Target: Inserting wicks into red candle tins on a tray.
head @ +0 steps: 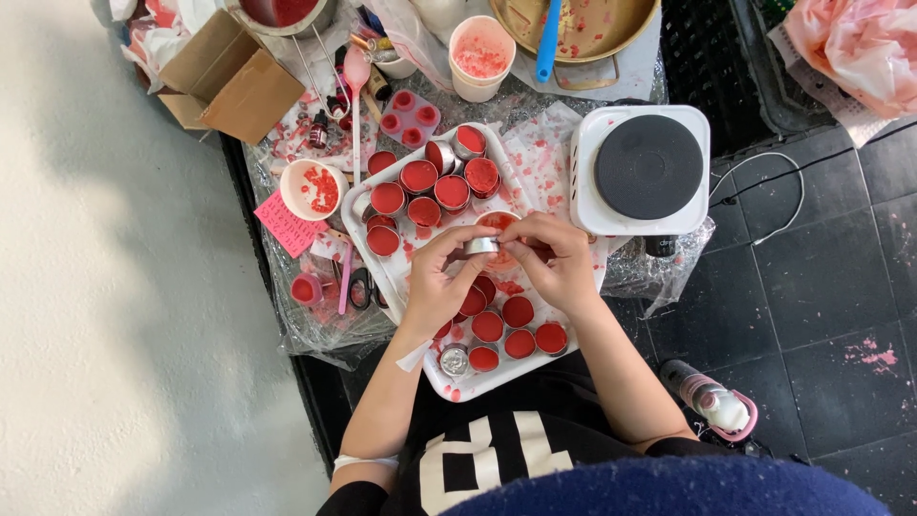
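Shiny metal tin (480, 246), white plastic tray (497, 379), matt black hotplate (648, 166).

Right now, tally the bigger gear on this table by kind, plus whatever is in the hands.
Silver tin, held by both hands: 1
White tray: 1
Hot plate: 1
Scissors: 1
Cardboard box: 1
Blue spatula: 1
Total: 6

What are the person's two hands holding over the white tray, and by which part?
Left hand and right hand pinch one small silver tin by its rim and sides.
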